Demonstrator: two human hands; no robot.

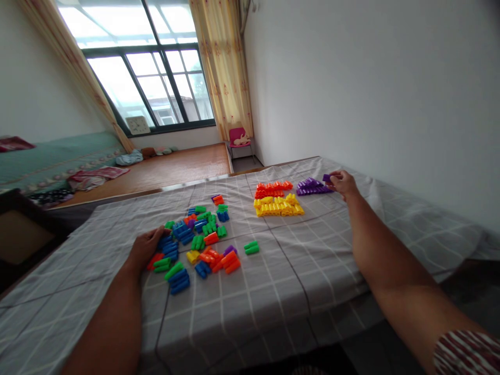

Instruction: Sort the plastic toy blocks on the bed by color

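My right hand [342, 184] pinches a small purple piece [327, 178] at the right end of the purple group [310, 186]. Left of that group lie rows of orange pieces [273, 188], with yellow pieces [279, 206] just in front of them. My left hand [147, 247] rests at the left edge of a mixed heap of blue, green, orange and purple pieces [183, 232]; its fingertips are partly hidden by blue pieces, and whether it holds one I cannot tell. A green piece [252, 247] lies apart, right of the heap.
A grey checked cloth [273, 281] covers the surface under the pieces. Beyond it are a wooden platform [183, 164], a pink chair [239, 137] and a window. The white wall runs along the right, and a dark chair back [23, 234] stands at the left edge.
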